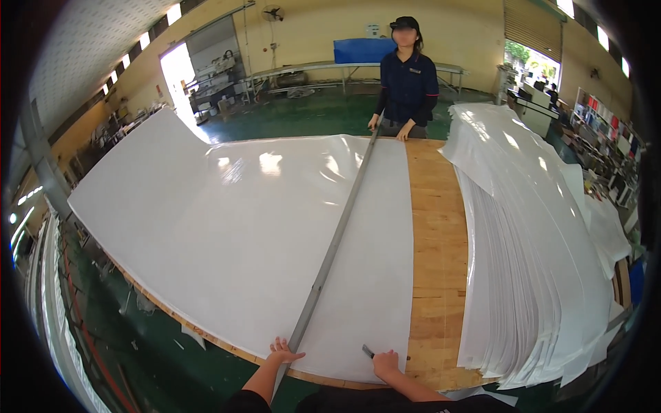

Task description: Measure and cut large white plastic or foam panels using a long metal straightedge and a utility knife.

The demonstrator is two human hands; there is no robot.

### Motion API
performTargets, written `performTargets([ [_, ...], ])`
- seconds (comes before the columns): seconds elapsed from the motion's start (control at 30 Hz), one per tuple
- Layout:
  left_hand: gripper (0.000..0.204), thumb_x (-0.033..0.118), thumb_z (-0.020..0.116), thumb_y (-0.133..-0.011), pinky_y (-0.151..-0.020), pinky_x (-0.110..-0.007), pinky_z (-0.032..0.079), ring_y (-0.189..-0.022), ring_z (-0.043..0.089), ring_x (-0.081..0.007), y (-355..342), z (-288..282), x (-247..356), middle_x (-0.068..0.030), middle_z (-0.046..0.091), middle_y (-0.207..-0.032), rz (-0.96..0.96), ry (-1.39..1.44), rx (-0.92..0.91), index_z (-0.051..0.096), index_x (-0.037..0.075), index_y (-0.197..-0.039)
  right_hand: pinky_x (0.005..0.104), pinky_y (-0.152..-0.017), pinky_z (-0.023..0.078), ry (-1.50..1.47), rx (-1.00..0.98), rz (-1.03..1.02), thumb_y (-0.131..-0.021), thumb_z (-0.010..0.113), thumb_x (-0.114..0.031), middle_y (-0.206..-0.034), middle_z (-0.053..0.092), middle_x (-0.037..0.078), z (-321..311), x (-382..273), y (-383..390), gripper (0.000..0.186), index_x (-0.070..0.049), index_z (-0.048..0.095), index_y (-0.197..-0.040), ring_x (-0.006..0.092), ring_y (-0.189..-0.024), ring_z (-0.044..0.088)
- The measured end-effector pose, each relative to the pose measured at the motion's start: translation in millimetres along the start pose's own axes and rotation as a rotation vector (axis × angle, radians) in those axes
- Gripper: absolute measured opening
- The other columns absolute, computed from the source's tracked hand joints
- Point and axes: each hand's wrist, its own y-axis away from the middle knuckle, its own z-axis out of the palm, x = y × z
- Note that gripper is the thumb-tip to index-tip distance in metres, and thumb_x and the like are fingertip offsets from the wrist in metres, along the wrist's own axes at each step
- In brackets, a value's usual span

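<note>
A large glossy white sheet point(234, 227) lies over the wooden table point(437, 227), its far left corner curving upward. Across it, from near to far, runs a long grey metal straightedge point(337, 241). My left hand point(282, 352) rests on the near end of this bar, fingers and thumb spread. To the right, my right hand point(386, 365) is closed around what looks like a utility knife point(368, 351), its tip pointing away from me over the sheet. At the far edge a person point(406, 82) has one hand on the bar's other end and one on the table edge.
A thick stack of white sheets point(523, 234) covers the table's right side, its edges fanned and drooping. A strip of bare wood separates it from the single sheet. Long white lengths of material point(51, 310) stand at the left. Behind the person is a long bench point(296, 71).
</note>
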Motion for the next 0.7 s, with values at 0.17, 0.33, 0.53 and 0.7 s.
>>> performTargets([
  [0.17,0.123,0.086,0.036,-0.071,-0.110,-0.053,-0.010,-0.139,-0.024,-0.0326,-24,15,-14,-0.0155,-0.006,-0.156,0.038,-0.068,0.065,-0.005,-0.003,-0.146,0.0414,-0.072,0.044,-0.058,-0.021,0.058,-0.073,0.057,-0.010,-0.082,0.068,0.012,-4,-2,-3,0.014,-0.009,0.070,-0.077,0.0319,-0.086,0.065],
  [0.33,0.123,0.084,0.038,-0.071,-0.110,-0.053,-0.011,-0.139,-0.023,-0.0334,-21,18,-8,-0.0159,-0.005,-0.156,0.022,0.045,0.115,-0.004,-0.004,-0.146,0.0395,-0.071,0.045,-0.129,0.000,0.166,-0.071,0.059,-0.009,-0.081,0.068,0.011,-4,1,-2,0.013,-0.009,0.070,-0.078,0.0297,-0.086,0.065],
  [0.53,0.118,0.077,0.053,-0.071,-0.108,-0.064,0.003,-0.140,-0.016,-0.0380,-30,42,-16,-0.0124,-0.008,-0.155,0.004,0.192,0.355,0.003,0.003,-0.148,0.0386,-0.071,0.046,-0.090,-0.012,0.157,-0.071,0.059,-0.009,-0.082,0.068,0.011,-10,-3,-8,0.014,-0.010,0.071,-0.078,0.0272,-0.086,0.065],
  [0.7,0.115,0.070,0.063,-0.069,-0.100,-0.072,0.019,-0.141,-0.011,-0.0398,-12,36,-5,-0.0088,-0.014,-0.155,-0.039,0.326,0.344,0.006,0.012,-0.149,0.0383,-0.070,0.045,-0.107,0.021,0.185,-0.071,0.060,-0.008,-0.080,0.068,0.012,1,-1,-7,0.012,-0.008,0.070,-0.077,0.0271,-0.084,0.066],
])
